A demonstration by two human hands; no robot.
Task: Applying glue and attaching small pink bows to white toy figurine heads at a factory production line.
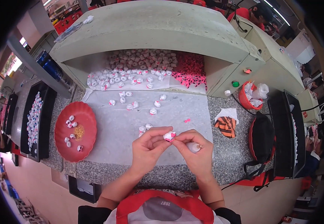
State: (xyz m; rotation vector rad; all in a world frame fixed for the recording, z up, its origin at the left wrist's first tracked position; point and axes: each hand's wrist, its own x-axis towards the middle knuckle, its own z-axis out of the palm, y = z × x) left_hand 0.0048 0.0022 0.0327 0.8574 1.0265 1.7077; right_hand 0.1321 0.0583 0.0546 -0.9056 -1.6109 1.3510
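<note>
Between thumb and fingers, my left hand (147, 145) holds a small white piece (168, 135) with pink and dark markings. My right hand (198, 155) meets it from the other side, its fingertips pinched at a pink part of the piece. A small translucent bottle (194, 147) with a thin tip is tucked in the fingers of that same hand. Just beyond my left hand sit a few similar white pieces (142, 129). Two or so tiny pink bits (187, 120) lie on the white sheet (109, 117) beyond my right hand.
A grey hooded cabinet (147, 28) stands at the back, with heaped white pieces (143, 61) and pink parts (190, 71) inside. To the left are a red scalloped tray (61, 143) and a black bin (42, 108). Striped cloth (226, 127), red tub (244, 98) and black-red bag (261, 138) stand right.
</note>
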